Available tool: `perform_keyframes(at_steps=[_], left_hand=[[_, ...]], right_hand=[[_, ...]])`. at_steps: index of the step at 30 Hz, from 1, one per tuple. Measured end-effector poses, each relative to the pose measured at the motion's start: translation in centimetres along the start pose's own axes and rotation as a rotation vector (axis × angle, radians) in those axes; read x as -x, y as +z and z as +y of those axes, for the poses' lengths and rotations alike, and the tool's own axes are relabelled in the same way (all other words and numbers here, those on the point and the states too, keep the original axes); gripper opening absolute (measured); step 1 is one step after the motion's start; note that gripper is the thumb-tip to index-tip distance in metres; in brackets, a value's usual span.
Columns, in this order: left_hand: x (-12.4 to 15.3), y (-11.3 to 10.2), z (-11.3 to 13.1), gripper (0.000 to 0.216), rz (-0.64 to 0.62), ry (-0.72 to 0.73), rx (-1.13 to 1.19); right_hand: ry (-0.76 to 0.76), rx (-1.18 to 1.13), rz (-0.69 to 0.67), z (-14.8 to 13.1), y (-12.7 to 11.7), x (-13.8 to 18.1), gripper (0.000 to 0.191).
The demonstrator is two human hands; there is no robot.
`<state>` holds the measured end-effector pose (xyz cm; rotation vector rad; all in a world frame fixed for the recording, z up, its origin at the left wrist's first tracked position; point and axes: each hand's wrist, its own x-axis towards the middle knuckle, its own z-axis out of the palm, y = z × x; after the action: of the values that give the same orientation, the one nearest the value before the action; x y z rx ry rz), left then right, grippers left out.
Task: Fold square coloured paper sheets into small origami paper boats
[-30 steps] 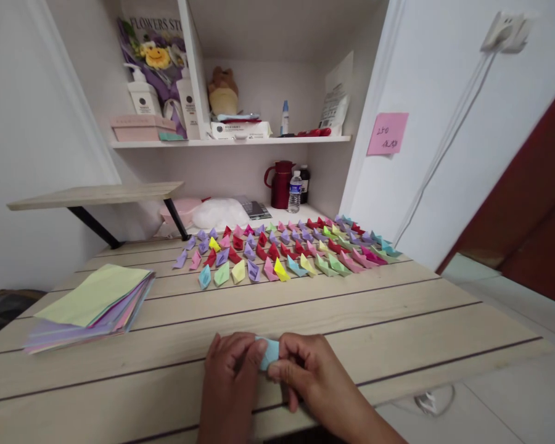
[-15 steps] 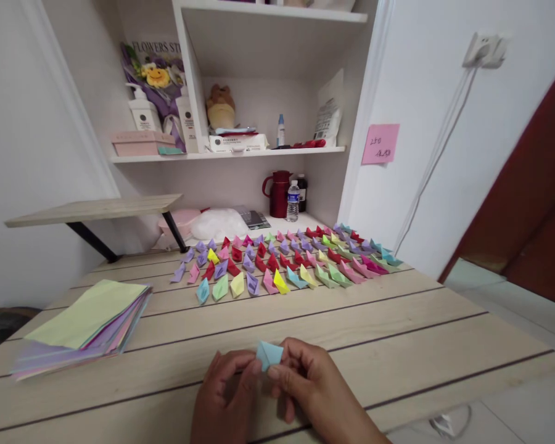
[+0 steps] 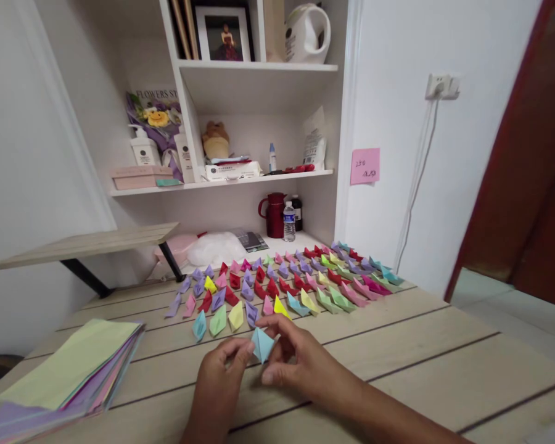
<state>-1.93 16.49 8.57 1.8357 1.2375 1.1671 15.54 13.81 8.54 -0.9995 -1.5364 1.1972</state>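
A small folded piece of light blue paper (image 3: pixel 263 345) is held above the table, with crease lines meeting on its face. My left hand (image 3: pixel 222 376) pinches its left corner between thumb and forefinger. Around the paper's right side curves my right hand (image 3: pixel 300 364), its forefinger over the top corner and its thumb apart, just below the bottom corner. Whether the other right fingers touch the back of the paper is hidden. Beyond my hands stand rows of folded paper boats (image 3: pixel 250 313) in many colours.
To the left lies a stack of coloured paper sheets (image 3: pixel 69 364) on the slatted wooden table (image 3: pixel 398 370). Behind it stands a small raised shelf (image 3: pixel 92 240) on black legs. A red jug (image 3: pixel 274 216) and a water bottle (image 3: pixel 289 222) stand at the back under white shelves.
The view has tilted up. The blue paper has turned so a corner points upward. My right thumb has come off its face and the right fingers have spread, while my left hand keeps its pinch.
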Motion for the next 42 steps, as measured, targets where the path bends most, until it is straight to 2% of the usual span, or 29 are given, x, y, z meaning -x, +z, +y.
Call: perform_keyframes(at_steps=[6,11,15,23,28,32,37,42], left_hand=[[0.7,-0.2,-0.7,0.021,0.121,0.116,-0.05],[1.4,0.4,-0.1,0.013,0.105,0.236,-0.059],[1.7,0.9,0.4,0.013,0.105,0.252,-0.045],[1.9,1.1,1.0,0.027,0.05,0.11,0.067],[2.0,1.0,1.1,0.035,0.042,0.032,0.158],[2.2,1.0,1.2,0.036,0.036,0.03,0.217],[2.4,1.2,1.2,0.036,-0.076,0.019,0.257],[2.2,1.6,1.1,0.041,-0.062,-0.058,0.291]], right_hand=[[-0.019,-0.03,0.121,0.2,0.6,1.5,0.047],[-0.025,0.074,0.234,0.2,0.5,1.4,0.043],[-0.018,0.053,0.228,0.5,0.5,1.1,0.013],[-0.028,-0.109,0.206,-0.4,0.0,1.2,0.031],[0.081,-0.323,0.168,0.0,-0.5,0.7,0.043],[0.159,-0.513,0.168,0.6,-0.8,0.2,0.052],[0.193,-0.64,0.159,1.1,-0.9,0.1,0.049],[0.162,-0.604,0.159,1.2,-0.6,0.0,0.048]])
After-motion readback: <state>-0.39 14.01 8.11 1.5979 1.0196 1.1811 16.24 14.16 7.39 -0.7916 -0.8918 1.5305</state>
